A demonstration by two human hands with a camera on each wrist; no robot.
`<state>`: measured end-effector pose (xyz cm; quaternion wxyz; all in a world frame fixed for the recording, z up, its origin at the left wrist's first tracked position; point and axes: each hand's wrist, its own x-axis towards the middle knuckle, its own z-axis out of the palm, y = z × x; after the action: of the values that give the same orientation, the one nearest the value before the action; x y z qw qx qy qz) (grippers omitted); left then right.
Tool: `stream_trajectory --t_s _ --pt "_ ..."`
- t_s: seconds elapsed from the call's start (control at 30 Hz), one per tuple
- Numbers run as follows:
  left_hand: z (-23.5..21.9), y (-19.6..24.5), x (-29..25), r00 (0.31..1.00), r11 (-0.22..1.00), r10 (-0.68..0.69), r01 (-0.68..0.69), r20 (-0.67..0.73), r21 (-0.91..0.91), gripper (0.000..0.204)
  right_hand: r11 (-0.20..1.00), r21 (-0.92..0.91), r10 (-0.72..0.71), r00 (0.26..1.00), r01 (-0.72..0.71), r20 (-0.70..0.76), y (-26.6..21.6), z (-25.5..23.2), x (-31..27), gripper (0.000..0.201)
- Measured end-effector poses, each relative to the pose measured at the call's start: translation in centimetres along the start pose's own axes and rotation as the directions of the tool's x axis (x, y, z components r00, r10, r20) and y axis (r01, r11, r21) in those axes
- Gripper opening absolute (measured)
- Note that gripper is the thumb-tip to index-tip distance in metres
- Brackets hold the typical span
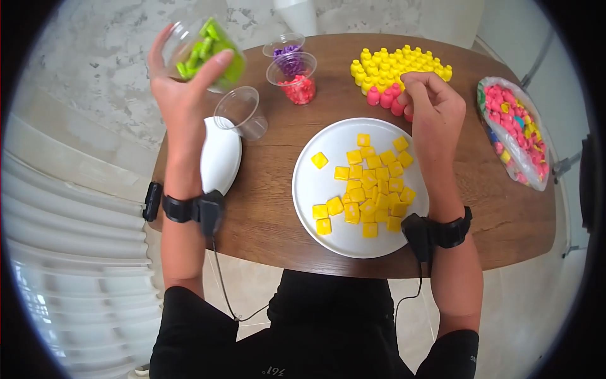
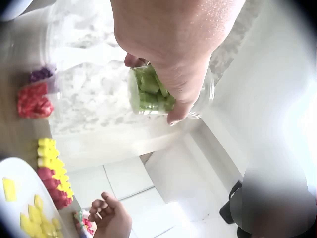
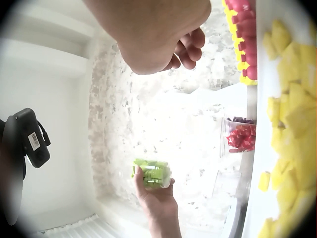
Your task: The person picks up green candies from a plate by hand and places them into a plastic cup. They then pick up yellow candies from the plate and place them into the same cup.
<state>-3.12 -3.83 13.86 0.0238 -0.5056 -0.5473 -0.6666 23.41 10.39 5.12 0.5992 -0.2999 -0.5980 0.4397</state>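
My left hand (image 1: 178, 96) holds up a clear plastic cup (image 1: 184, 39) of green pieces (image 1: 203, 52), tilted on its side beyond the table's far left edge. In the left wrist view the thumb and fingers wrap round the cup (image 2: 148, 91). Bent, loose fingers and nothing visible in them mark my right hand (image 1: 437, 117), raised near the pink bottle-shaped pieces (image 1: 386, 98) and yellow bottle-shaped pieces (image 1: 404, 66). Left of this hand lies a round white plate (image 1: 309, 208) with many flat yellow squares (image 1: 368, 180) scattered and heaped on it.
An unfilled clear cup (image 1: 254, 123) stands by a white oval plate (image 1: 219, 158) at the left. Behind are a cup of red pieces (image 1: 298, 90) and a cup of purple pieces (image 1: 288, 58). A plastic bag (image 1: 514, 129) of mixed pieces lies at the right edge.
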Motion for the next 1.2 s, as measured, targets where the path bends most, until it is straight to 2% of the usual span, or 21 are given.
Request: stream_trajectory --t_s 0.03,0.07,0.13,0.2,0.27,0.3,0.37,0.4,0.47,0.6,0.7,0.73,0.8,0.83,0.9,0.93,1.0,1.03,1.1,1.13,1.2 --pt "-1.3 -0.6 1.1 0.999 0.995 0.044 -0.043 -0.013 0.091 0.107 1.0 0.016 0.016 1.0 -0.016 0.017 -0.2 0.0 -0.1 0.017" --pt "-2.3 -1.1 1.8 0.999 0.994 0.05 -0.049 -0.012 0.098 0.107 0.999 0.03 0.031 0.999 -0.032 0.034 -0.3 0.1 -0.1 0.017" --pt "-3.8 -2.4 3.1 0.991 0.97 0.057 -0.028 -0.118 0.24 0.09 0.998 0.056 0.022 0.999 -0.024 0.034 -0.3 0.3 -0.2 0.017" --pt "-5.2 -4.0 4.4 0.984 0.963 0.114 -0.076 -0.134 0.26 0.083 0.997 0.075 0.013 0.999 -0.016 0.036 -0.1 0.3 -0.3 0.017" --pt "-6.8 -5.5 5.8 0.999 0.903 0.034 -0.022 -0.02 0.43 0.081 1.0 0.013 0.001 0.999 -0.002 0.032 0.0 0.3 -0.3 0.017" --pt "-7.7 -7.2 6.4 0.999 0.902 0.038 -0.025 -0.022 0.431 0.081 1.0 0.016 -0.002 0.999 0.001 0.032 0.0 0.4 -0.4 0.017" --pt "-8.9 -10.7 7.1 0.999 0.82 0.004 -0.025 0.037 0.572 0.063 1.0 0.007 -0.003 0.999 0.003 0.037 0.3 0.5 -0.3 0.016" --pt "-8.7 -11.0 7.1 0.999 0.82 0.012 -0.029 0.034 0.571 0.063 1.0 0.01 -0.011 0.999 0.011 0.037 0.3 0.5 -0.3 0.016" --pt "-7.9 -11.8 7.2 0.949 0.751 -0.304 0.184 0.085 0.635 0.056 1.0 -0.027 0.006 1.0 -0.005 0.031 0.4 0.5 -0.4 0.015" --pt "-6.3 -14.0 6.4 0.922 0.728 -0.347 0.149 0.171 0.669 0.057 1.0 -0.024 0.008 0.999 -0.007 0.033 0.8 0.5 -0.4 0.017" --pt "-5.6 -15.8 5.9 0.83 0.733 -0.385 0.009 0.403 0.68 0.064 0.998 -0.063 0.018 0.999 -0.015 0.041 1.1 0.6 -0.5 0.017" --pt "-5.6 -16.4 5.6 0.829 0.734 -0.384 0.008 0.407 0.679 0.064 0.998 -0.067 0.005 0.999 -0.003 0.035 1.3 0.7 -0.5 0.017" --pt "-5.4 -17.0 4.7 0.749 0.739 -0.514 0.139 0.418 0.659 0.067 0.997 -0.074 -0.005 1.0 0.007 0.022 1.8 0.7 -0.3 0.017" --pt "-5.2 -16.9 4.6 0.745 0.741 -0.514 0.137 0.425 0.657 0.067 0.997 -0.075 -0.014 1.0 0.016 0.028 2.1 0.7 -0.2 0.017" --pt "-5.4 -16.6 4.7 0.675 0.768 -0.58 0.265 0.456 0.583 0.076 0.997 -0.079 -0.016 0.999 0.018 0.031 2.3 0.6 -0.3 0.017" --pt "-5.6 -16.4 5.0 0.672 0.766 -0.582 0.265 0.458 0.585 0.076 0.995 -0.096 -0.022 0.999 0.025 0.029 2.1 0.7 -0.3 0.017" --pt "-6.1 -15.6 5.7 0.66 0.729 -0.576 0.147 0.483 0.669 0.083 0.994 -0.11 -0.024 0.999 0.028 0.032 2.0 0.8 -0.3 0.017" --pt "-6.5 -14.8 5.8 0.658 0.725 -0.581 0.151 0.479 0.672 0.083 0.995 -0.101 -0.024 0.999 0.028 0.042 2.0 0.8 -0.4 0.017" --pt "-7.1 -13.6 5.8 0.78 0.708 -0.487 0.089 0.394 0.7 0.082 0.995 -0.093 -0.021 0.999 0.025 0.05 2.2 0.9 -0.4 0.017" --pt "-7.7 -13.4 5.6 0.777 0.709 -0.489 0.089 0.397 0.7 0.082 0.991 -0.128 -0.024 0.997 0.034 0.074 2.4 0.8 -0.3 0.017" --pt "-9.0 -12.8 5.1 0.849 0.793 -0.369 0.073 0.38 0.605 0.083 0.986 -0.164 -0.027 0.995 0.042 0.093 2.0 0.6 -0.5 0.017"
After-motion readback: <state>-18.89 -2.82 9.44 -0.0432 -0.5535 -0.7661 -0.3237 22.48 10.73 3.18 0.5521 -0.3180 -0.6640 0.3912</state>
